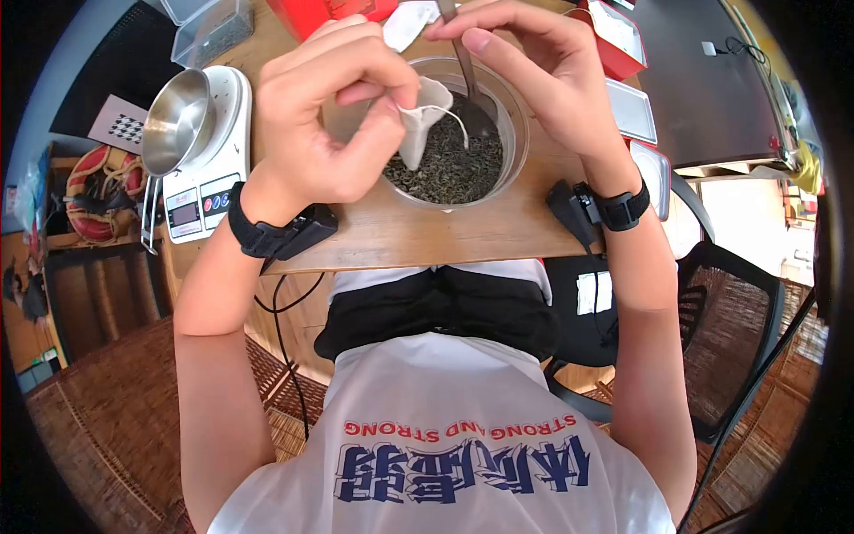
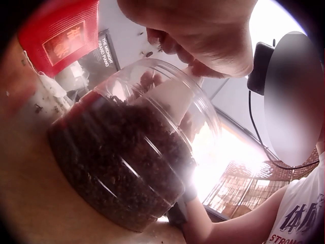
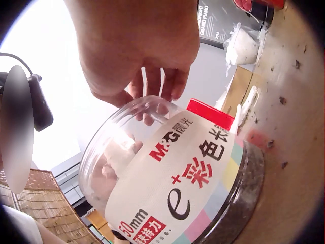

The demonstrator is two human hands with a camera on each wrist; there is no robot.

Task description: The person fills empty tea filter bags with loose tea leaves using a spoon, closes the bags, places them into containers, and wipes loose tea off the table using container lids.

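Observation:
My left hand (image 1: 325,111) pinches a small white tea bag (image 1: 431,94) at its top edge, over the left side of a clear plastic tub (image 1: 519,133). A white drawstring loops from the bag. Dark loose tea leaves (image 1: 449,165) lie in the tub. A metal spoon (image 1: 465,67) slants over the far rim, its bowl down in the leaves. My right hand (image 1: 565,93) holds its handle between thumb and index finger. In the right wrist view that hand (image 3: 137,46) hangs over the rim, and a printed label (image 3: 177,173) hides much of the tub.
A kitchen scale (image 1: 233,133) bearing a metal bowl (image 1: 178,125) stands at the left. Behind it is a clear plastic box (image 1: 212,36). A red package (image 2: 61,38) stands beyond the tub, and a red box (image 1: 614,40) at the right. Bits of leaf dot the wooden table (image 1: 427,249).

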